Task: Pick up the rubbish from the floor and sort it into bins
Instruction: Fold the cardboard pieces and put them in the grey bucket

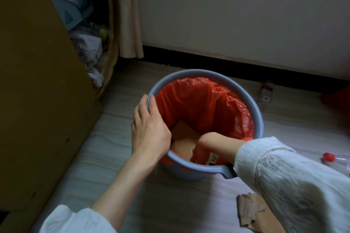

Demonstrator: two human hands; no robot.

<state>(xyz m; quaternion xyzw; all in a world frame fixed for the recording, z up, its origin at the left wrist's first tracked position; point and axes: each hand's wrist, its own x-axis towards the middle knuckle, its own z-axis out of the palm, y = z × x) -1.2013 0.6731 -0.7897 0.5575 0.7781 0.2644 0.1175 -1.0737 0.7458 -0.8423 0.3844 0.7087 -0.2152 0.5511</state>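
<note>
A round grey-blue bin [253, 104] with a red plastic liner [204, 104] stands on the floor in the middle of the view. My left hand [149, 128] grips its left rim, thumb inside, fingers outside. My right hand [200, 152] reaches deep into the bin among brown cardboard pieces [184, 131] lying at the bottom. Its fingers are low in the bin and partly hidden by the near rim, so I cannot see whether they hold anything.
A torn piece of cardboard [251, 212] lies on the floor at lower right. A clear bottle with a red cap [329, 157] lies at the right edge. A small bottle [266, 90] sits by the dark skirting. A large cardboard box [37, 81] stands at left.
</note>
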